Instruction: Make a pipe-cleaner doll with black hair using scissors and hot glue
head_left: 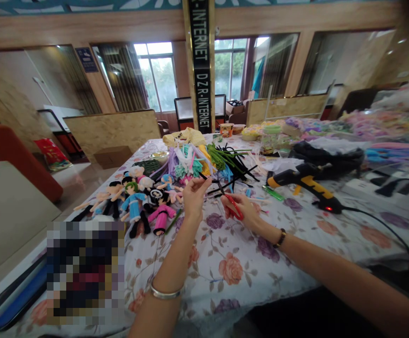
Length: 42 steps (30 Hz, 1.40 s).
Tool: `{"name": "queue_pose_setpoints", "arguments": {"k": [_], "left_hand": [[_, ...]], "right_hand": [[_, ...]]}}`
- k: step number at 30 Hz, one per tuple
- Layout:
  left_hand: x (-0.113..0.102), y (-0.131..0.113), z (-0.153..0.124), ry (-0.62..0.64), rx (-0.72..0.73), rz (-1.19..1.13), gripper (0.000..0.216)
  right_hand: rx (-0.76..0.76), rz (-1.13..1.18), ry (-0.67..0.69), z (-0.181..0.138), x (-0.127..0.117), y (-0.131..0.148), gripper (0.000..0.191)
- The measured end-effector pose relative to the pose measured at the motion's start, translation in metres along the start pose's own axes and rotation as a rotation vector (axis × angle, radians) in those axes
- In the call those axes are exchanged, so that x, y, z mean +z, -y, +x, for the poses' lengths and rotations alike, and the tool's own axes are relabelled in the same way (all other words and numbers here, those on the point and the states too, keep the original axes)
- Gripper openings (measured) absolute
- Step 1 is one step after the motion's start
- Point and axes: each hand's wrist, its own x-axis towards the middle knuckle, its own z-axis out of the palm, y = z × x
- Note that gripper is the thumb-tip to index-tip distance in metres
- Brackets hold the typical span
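Observation:
My right hand (243,212) is closed round the red handles of a pair of scissors (233,205). Their dark blades point up and left toward my left hand (196,193), whose thumb and fingers are pinched together. What the left fingertips hold is too small to make out; dark stems lie close behind them. Left of that hand are several small fuzzy dolls, among them one in a pink robe (162,217) and one in a blue outfit (133,206). Beyond both hands is a pile of coloured pipe cleaners (188,162), with black ones (241,171) spread to the right.
A yellow and black glue gun (306,185), its red light on, rests on the right with a trailing cable (383,217). A green tool (273,193) lies beside it. Behind are a black bag (327,157) and tubs (226,129). The flowered tablecloth (204,277) spreads in front.

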Motion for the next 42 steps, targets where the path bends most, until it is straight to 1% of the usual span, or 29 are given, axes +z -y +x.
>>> {"name": "queue_pose_setpoints", "arguments": {"k": [5,18,23,25,28,31,34,37,42], "left_hand": [[0.000,0.000,0.000,-0.006,-0.014,0.003,0.034],[-0.002,0.003,0.002,-0.016,-0.013,0.002,0.032],[-0.003,0.005,0.004,-0.056,-0.040,0.006,0.033],[-0.004,0.005,0.004,-0.060,-0.047,-0.006,0.033],[-0.004,0.004,0.003,-0.026,-0.041,-0.007,0.032],[-0.004,0.003,0.002,0.011,-0.020,0.044,0.032],[-0.003,0.003,0.001,0.054,-0.015,0.107,0.032],[-0.002,0.005,0.000,0.127,-0.034,0.173,0.029],[-0.003,0.008,-0.003,0.216,-0.029,0.242,0.027]], "right_hand": [[0.007,-0.017,-0.002,-0.001,0.000,0.003,0.046],[0.009,-0.035,-0.005,-0.001,0.000,0.002,0.046],[0.062,0.066,-0.020,0.003,0.000,-0.001,0.046],[0.053,0.113,-0.036,0.005,-0.001,-0.004,0.045],[0.034,0.167,-0.050,0.007,-0.002,-0.006,0.042],[0.041,0.182,-0.067,0.007,-0.002,-0.003,0.041],[0.042,0.198,-0.133,0.007,0.001,0.003,0.036],[0.010,0.216,-0.208,0.007,0.001,0.006,0.036],[-0.050,0.203,-0.225,0.008,-0.001,0.004,0.035]]}}
